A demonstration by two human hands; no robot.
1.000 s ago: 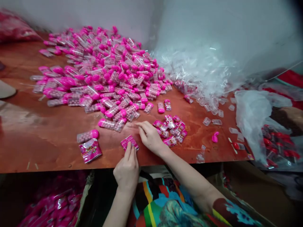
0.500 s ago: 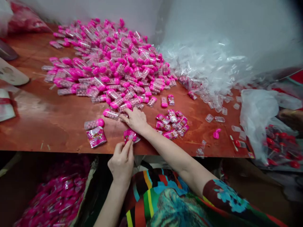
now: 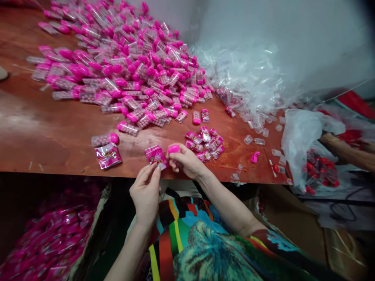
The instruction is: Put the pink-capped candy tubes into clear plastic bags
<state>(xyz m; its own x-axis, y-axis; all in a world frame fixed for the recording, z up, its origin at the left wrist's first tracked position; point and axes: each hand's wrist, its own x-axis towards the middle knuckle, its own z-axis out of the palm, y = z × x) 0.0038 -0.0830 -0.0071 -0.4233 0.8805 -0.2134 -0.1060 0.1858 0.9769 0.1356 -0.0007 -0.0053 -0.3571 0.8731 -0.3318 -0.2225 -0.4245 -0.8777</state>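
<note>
Close to the table's front edge, my left hand pinches a pink printed wrapper by its lower edge. My right hand is closed round a small candy bottle, whose pink cap shows above the fingers; the rest of it is hidden in the hand. The bottle is just right of the wrapper. Left of my hands lie a capped bottle of pink candies and a flat pink packet. To the right is a small heap of wrapped bottles.
A large pile of pink-capped candy bottles covers the back left, with clear plastic bottles heaped beside it. A box of pink packets is below left. At right, another person's arm reaches towards a bag with red-capped pieces.
My right hand has drawn back from the pile's front with a pink-capped bottle and is now beside the wrapper. My left hand still pinches the wrapper. The camera view has shifted.
</note>
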